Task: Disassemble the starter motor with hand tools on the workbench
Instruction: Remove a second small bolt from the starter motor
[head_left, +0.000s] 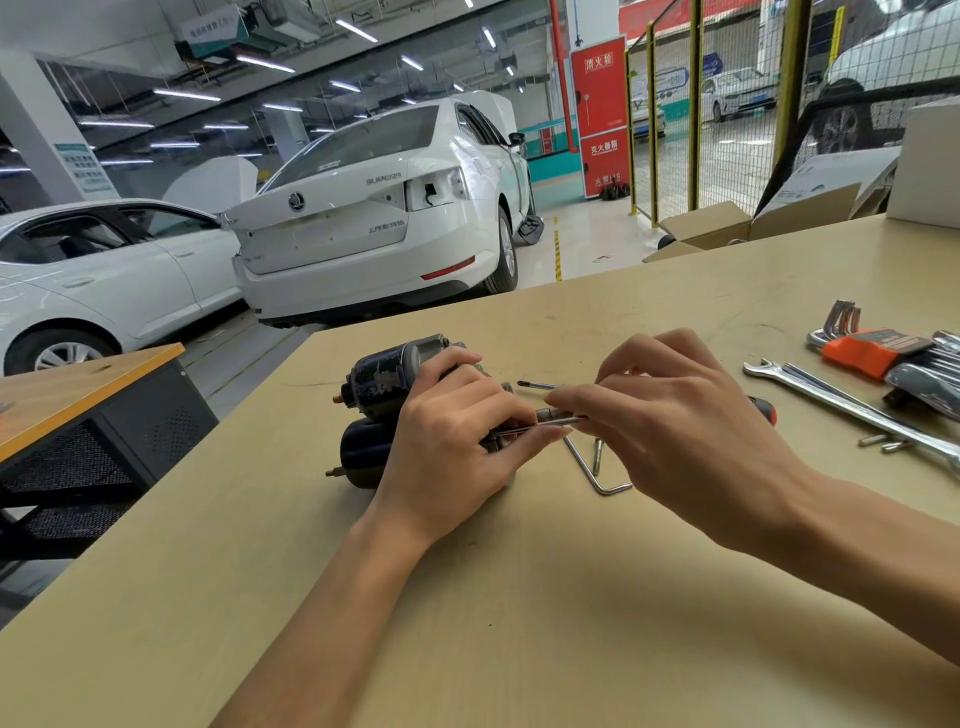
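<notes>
Black cylindrical metal starter motor (387, 374) lies under the gripping left hand (452, 436). Right hand (670, 415) beside it pinches a thin steel bolt (535, 425). Both rest on the tan bench (519, 597).

Starter motor (384, 395) half behind left hand (452, 431)

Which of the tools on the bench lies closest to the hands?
The loose L-shaped hex key, lying on the bench just under the right hand. The wrench and the orange-holdered key set lie farther right.
</notes>
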